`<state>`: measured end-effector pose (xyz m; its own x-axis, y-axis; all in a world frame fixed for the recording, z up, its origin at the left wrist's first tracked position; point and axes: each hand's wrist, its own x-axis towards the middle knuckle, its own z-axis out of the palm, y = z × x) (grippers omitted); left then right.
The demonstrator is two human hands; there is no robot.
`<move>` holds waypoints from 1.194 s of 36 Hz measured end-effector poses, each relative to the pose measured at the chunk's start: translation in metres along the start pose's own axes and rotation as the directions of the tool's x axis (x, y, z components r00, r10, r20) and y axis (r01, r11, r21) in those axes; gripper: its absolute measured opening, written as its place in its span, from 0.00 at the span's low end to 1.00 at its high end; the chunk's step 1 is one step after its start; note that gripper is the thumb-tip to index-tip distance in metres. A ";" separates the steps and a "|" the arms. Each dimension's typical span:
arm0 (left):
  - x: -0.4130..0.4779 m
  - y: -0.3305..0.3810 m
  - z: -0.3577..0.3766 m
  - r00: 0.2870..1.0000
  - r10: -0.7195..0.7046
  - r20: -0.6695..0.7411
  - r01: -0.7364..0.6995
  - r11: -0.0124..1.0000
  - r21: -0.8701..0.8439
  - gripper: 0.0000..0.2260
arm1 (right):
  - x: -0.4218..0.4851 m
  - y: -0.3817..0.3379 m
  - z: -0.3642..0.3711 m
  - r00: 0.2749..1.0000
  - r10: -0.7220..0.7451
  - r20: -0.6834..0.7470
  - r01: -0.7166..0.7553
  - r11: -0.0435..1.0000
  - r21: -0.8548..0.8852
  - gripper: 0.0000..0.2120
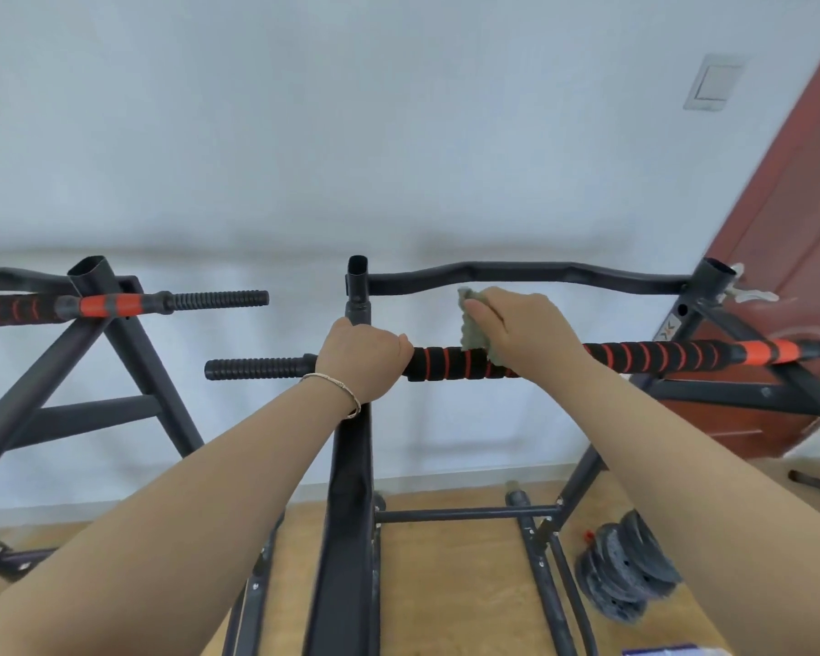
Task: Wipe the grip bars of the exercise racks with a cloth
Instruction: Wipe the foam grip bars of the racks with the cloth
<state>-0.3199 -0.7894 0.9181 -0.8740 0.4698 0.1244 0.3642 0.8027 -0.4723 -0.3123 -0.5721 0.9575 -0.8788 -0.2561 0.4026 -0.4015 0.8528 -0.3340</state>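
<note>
Presently we list one grey-green cloth point(474, 324), judged soft and light, bunched in our right hand point(517, 324) atop the foam-wrapped grip bar point(659, 355), likely cushioned and non-slip, which our left hand point(363, 355) clasps alongside.

Two racks stand side by side before the wall point(398, 134). The right rack's grip bar point(659, 356) runs left to right across the middle, its left end jutting out past the upright post point(357, 291). The left hand point(363, 355) grips this bar where it crosses the post. The right hand point(524, 326), further right, holds the cloth point(474, 324) against the bar's top. Behind the grip bar, a curved bar point(517, 273) joins the rack's two uprights. The left rack's bar point(171, 303) lies far left, its end well apart from the post. On the floor point(446, 584) at lower right, weight plates point(628, 568) lie stacked beside the rack's foot. A door point(786, 220) stands at the right, with a wall switch point(713, 82) on the wall just left of it.
</note>
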 end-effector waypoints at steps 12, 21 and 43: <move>-0.001 0.001 -0.002 1.000 -0.011 0.008 0.010 0.999 0.045 0.07 | 0.025 -0.020 0.016 0.862 0.033 0.506 0.094 0.970 -0.224 0.18; 0.000 0.000 -0.004 0.998 -0.015 0.064 0.010 0.998 0.068 0.06 | 0.058 -0.018 0.022 0.780 0.131 0.612 -0.050 0.988 -0.148 0.24; 0.021 0.005 -0.014 0.996 -0.093 0.003 0.079 0.819 -0.569 0.20 | -0.009 0.054 0.010 0.956 -0.168 0.242 0.217 0.957 -0.192 0.21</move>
<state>-0.3322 -0.7704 0.9309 -0.9051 0.3916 0.1654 0.4126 0.9030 0.1197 -0.3291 -0.5284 0.9270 -0.8348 -0.4981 0.2343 -0.5254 0.8481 -0.0690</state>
